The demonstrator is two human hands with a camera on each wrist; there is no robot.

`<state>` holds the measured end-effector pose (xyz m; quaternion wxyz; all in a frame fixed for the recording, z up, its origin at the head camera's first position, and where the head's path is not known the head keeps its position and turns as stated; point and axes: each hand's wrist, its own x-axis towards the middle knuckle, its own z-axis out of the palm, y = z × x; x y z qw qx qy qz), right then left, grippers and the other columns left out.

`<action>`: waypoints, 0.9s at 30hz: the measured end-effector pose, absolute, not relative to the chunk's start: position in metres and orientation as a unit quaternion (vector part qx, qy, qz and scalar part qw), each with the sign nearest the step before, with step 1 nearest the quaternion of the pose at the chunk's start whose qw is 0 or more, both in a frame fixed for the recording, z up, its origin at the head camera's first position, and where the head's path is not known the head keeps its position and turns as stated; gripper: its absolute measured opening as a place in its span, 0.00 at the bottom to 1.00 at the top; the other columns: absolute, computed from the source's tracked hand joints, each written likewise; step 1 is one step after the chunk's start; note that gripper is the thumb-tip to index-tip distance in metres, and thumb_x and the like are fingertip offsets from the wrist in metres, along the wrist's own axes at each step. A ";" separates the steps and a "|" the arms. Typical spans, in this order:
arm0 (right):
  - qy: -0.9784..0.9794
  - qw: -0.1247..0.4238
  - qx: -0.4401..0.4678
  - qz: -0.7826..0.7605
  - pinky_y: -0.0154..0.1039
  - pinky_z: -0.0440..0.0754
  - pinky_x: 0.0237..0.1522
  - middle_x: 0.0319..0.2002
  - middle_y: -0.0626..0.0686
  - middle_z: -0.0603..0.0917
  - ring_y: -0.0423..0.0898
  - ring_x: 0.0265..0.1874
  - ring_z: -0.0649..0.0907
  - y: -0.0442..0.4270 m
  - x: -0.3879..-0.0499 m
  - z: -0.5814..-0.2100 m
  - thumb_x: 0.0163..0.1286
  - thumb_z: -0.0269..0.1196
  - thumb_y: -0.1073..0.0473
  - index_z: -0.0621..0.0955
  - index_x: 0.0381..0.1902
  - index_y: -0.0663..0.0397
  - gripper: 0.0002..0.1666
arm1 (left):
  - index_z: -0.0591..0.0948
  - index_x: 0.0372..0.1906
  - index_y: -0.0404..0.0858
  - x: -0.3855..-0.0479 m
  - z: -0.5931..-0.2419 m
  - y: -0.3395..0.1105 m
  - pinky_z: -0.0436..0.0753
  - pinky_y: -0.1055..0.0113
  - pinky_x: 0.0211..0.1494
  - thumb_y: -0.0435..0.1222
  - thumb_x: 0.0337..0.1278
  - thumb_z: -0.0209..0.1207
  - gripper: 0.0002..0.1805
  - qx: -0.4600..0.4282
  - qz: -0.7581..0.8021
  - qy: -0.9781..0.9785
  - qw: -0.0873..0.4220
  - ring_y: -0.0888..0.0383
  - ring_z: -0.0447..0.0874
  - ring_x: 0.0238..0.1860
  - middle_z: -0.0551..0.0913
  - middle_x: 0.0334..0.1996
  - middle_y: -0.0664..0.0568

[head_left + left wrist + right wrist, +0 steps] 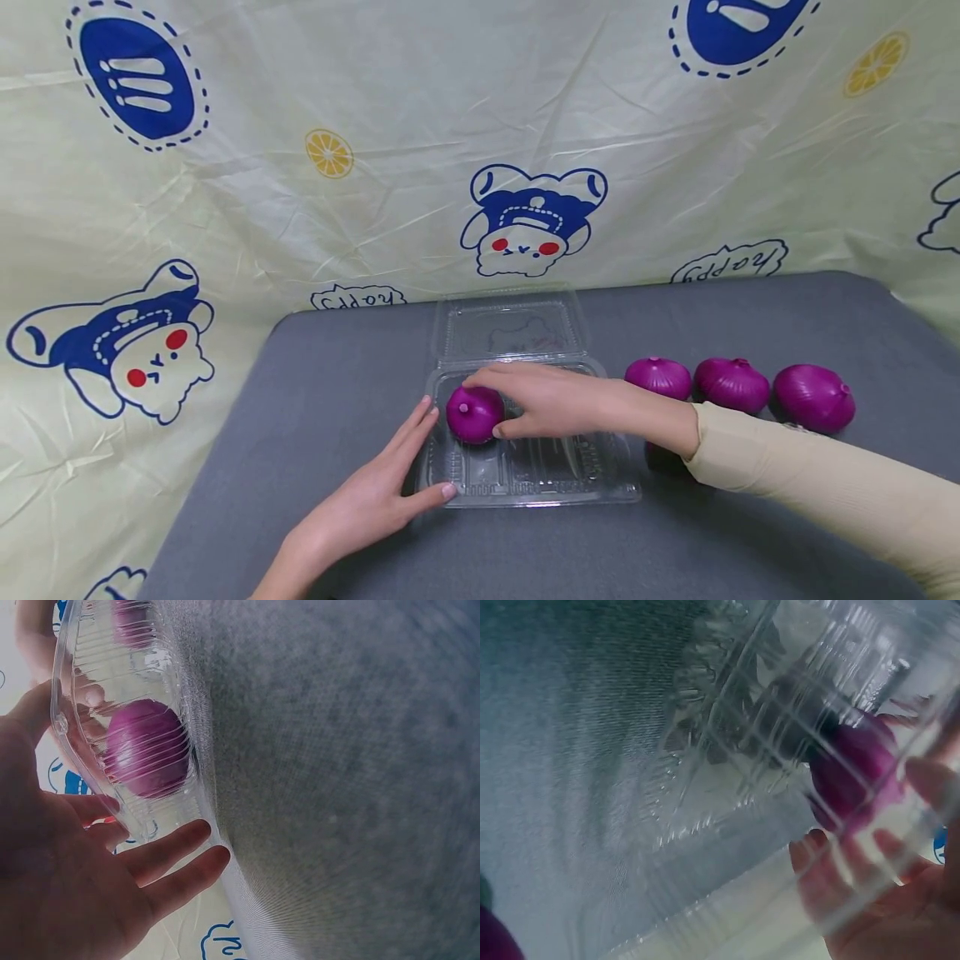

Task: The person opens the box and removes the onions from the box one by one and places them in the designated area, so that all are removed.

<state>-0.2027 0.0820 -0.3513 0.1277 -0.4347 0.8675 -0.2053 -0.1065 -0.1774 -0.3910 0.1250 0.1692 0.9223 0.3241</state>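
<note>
A purple onion (474, 415) sits in the left part of a clear plastic clamshell box (525, 503), its stem end toward the head camera. My right hand (551, 400) reaches over the box from the right and holds this onion, thumb on the near side and fingers on the far side. In the right wrist view, the onion (855, 776) shows blurred behind the ribbed plastic. Beside the box's left edge, my left hand (367, 504) lies with fingers extended and thumb at the front left corner. The left wrist view shows its fingers (169, 851) spread beside the box wall.
Three more purple onions (731, 385) stand in a row right of the box, and part of another (663, 457) shows under the right forearm. The box's lid (510, 325) lies folded back. A grey cloth (315, 400) covers the table, with a printed curtain (390, 225) behind.
</note>
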 end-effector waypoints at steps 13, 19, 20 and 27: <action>0.869 0.187 -0.415 -0.193 0.44 0.78 0.53 0.61 0.45 0.75 0.43 0.56 0.76 0.059 -0.205 -0.367 0.54 0.77 0.53 0.68 0.71 0.43 0.48 | 0.47 0.80 0.54 -0.106 -0.390 -0.177 0.63 0.47 0.70 0.61 0.59 0.59 0.50 0.171 0.328 0.920 0.127 0.58 0.47 0.75 0.36 0.77 0.71; 0.866 0.195 -0.417 -0.194 0.44 0.78 0.52 0.58 0.44 0.76 0.43 0.55 0.75 0.061 -0.205 -0.370 0.51 0.78 0.56 0.69 0.69 0.42 0.48 | 0.48 0.80 0.53 -0.107 -0.392 -0.177 0.63 0.48 0.70 0.60 0.59 0.60 0.50 0.175 0.327 0.921 0.120 0.60 0.48 0.75 0.37 0.77 0.70; 0.867 0.193 -0.417 -0.192 0.44 0.79 0.51 0.57 0.43 0.76 0.43 0.55 0.76 0.062 -0.205 -0.370 0.50 0.78 0.55 0.70 0.68 0.41 0.48 | 0.48 0.80 0.53 -0.107 -0.392 -0.177 0.63 0.49 0.70 0.60 0.59 0.60 0.50 0.175 0.327 0.921 0.120 0.60 0.48 0.75 0.37 0.77 0.70; 0.878 0.177 -0.404 -0.186 0.43 0.80 0.47 0.55 0.43 0.77 0.42 0.53 0.76 0.071 -0.202 -0.367 0.49 0.78 0.49 0.71 0.67 0.42 0.47 | 0.48 0.80 0.53 -0.107 -0.391 -0.177 0.63 0.49 0.70 0.62 0.58 0.59 0.51 0.174 0.332 0.919 0.123 0.61 0.48 0.75 0.37 0.77 0.71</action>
